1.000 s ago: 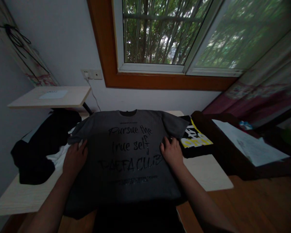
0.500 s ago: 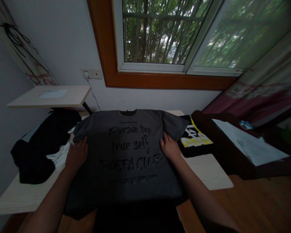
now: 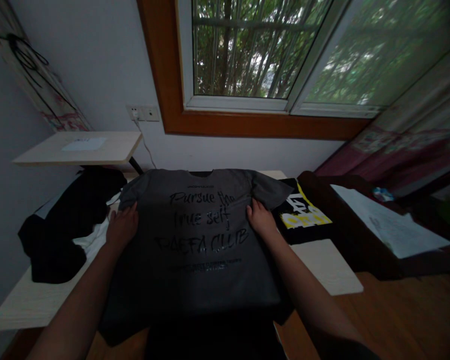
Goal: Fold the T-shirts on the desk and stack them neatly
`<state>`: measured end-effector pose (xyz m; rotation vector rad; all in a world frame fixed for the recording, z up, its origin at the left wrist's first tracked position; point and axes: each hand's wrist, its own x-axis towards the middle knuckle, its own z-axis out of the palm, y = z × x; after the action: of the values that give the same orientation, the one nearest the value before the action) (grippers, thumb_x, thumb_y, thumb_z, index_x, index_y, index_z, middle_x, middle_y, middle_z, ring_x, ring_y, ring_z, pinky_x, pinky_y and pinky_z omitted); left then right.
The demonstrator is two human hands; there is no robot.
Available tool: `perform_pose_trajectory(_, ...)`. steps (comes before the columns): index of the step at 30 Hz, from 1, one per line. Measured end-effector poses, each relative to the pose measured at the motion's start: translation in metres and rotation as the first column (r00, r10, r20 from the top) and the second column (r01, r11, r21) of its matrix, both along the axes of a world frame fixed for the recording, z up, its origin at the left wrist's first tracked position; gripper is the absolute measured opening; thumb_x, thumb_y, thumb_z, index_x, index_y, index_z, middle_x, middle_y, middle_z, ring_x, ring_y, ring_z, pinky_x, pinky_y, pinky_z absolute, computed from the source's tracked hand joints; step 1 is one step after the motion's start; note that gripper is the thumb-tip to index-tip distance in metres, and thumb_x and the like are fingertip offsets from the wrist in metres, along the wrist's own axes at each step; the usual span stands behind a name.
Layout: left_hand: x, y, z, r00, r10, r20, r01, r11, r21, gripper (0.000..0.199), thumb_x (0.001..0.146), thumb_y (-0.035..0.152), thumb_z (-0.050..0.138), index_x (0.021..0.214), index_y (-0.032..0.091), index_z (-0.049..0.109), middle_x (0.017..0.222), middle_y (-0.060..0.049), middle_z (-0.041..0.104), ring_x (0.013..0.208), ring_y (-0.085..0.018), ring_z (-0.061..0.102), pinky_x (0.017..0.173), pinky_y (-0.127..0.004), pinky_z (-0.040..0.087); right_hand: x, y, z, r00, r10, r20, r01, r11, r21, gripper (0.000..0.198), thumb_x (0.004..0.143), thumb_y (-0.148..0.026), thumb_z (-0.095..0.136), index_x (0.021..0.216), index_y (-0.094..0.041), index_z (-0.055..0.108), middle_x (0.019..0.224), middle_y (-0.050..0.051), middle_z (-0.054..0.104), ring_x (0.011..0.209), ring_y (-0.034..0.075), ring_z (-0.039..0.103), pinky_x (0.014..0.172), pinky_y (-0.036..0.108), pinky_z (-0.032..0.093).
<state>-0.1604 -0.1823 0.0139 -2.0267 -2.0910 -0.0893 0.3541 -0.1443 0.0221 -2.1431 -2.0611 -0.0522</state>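
Note:
A dark grey T-shirt (image 3: 198, 285) with black lettering lies spread face up in front of me, its collar towards the window and its hem hanging over the near table edge. My left hand (image 3: 123, 225) is closed on its left side, just below the sleeve. On the opposite side, my right hand (image 3: 262, 219) grips the cloth below the other sleeve, thumb inward. Both fingertips are partly lost against the dark fabric. Beside the right sleeve lies a folded black garment (image 3: 303, 212) with a yellow and white print, partly covered by that sleeve.
Black clothing (image 3: 60, 240) and a white cloth (image 3: 93, 237) are heaped on the left of the pale table (image 3: 26, 305). Above the heap stands a small raised shelf (image 3: 116, 145) with a paper on it. A dark brown piece of furniture (image 3: 345, 240) holds a pale sheet (image 3: 386, 220) at right.
Both hands have shifted slightly away from me, towards the window. The shirt's printed front has moved the same way, and its collar opening looks narrower.

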Motion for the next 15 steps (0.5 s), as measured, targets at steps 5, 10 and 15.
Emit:
perform_pose_trajectory(5, -0.003, 0.016, 0.0, 0.999, 0.046, 0.019, -0.046, 0.999, -0.01, 0.059, 0.102, 0.032, 0.026, 0.153, 0.01, 0.045, 0.137, -0.02, 0.065, 0.125, -0.036, 0.06, 0.115, -0.058, 0.03, -0.007, 0.021, 0.001, 1.0, 0.023, -0.011, -0.023, 0.999, 0.029, 0.055, 0.106, -0.036, 0.035, 0.153, -0.009, 0.042, 0.15, 0.019, 0.055, 0.128, 0.031, 0.061, 0.101, 0.039, 0.049)
perform_pose_trajectory(10, -0.005, 0.022, -0.003, 0.994, 0.088, 0.06, -0.089, 0.996, 0.013, 0.059, 0.101, 0.032, 0.026, 0.151, 0.011, 0.048, 0.142, -0.019, 0.062, 0.131, -0.037, 0.056, 0.117, -0.06, 0.026, -0.019, 0.048, 0.002, 0.998, 0.053, -0.018, -0.052, 0.998, 0.026, 0.055, 0.105, -0.034, 0.035, 0.155, -0.011, 0.041, 0.148, 0.018, 0.057, 0.13, 0.03, 0.059, 0.108, 0.041, 0.045)
perform_pose_trajectory(15, -0.007, 0.029, -0.005, 0.992, 0.086, 0.087, -0.09, 0.995, 0.04, 0.059, 0.101, 0.031, 0.026, 0.15, 0.008, 0.049, 0.139, -0.021, 0.064, 0.139, -0.04, 0.049, 0.116, -0.061, 0.027, -0.028, 0.073, 0.002, 0.995, 0.099, -0.021, -0.099, 0.994, 0.043, 0.055, 0.105, -0.033, 0.033, 0.154, -0.009, 0.042, 0.151, 0.018, 0.054, 0.136, 0.031, 0.053, 0.114, 0.042, 0.04)
